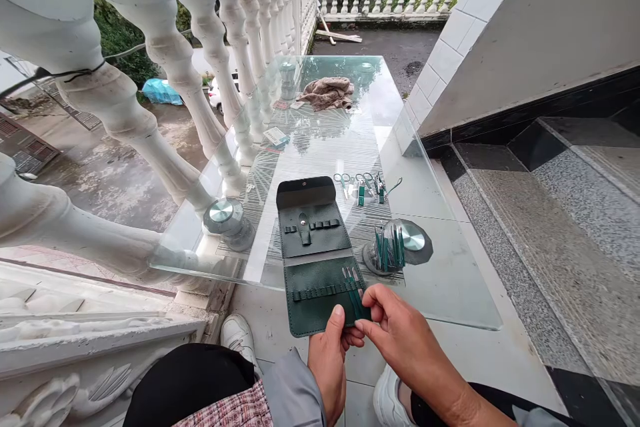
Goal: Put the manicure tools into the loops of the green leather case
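An unfolded dark green case (313,273) lies with its upper part over the glass table, its lower edge in my left hand (330,360). The left thumb presses on the case's front. At the case's lower right corner, my right hand (393,323) pinches with thumb and index finger beside several slim green tools (353,290) held in the loops; what lies between these fingertips is hard to make out. More green tools (389,247) lie in a bunch on the table to the right. Scissors (367,180) and green clippers (361,193) are further back.
The glass table (435,273) stretches forward, with a crumpled brown cloth (327,93) at its far end and a small packet (277,137) at left. White balusters (165,47) line the left; stone steps (545,213) rise at right.
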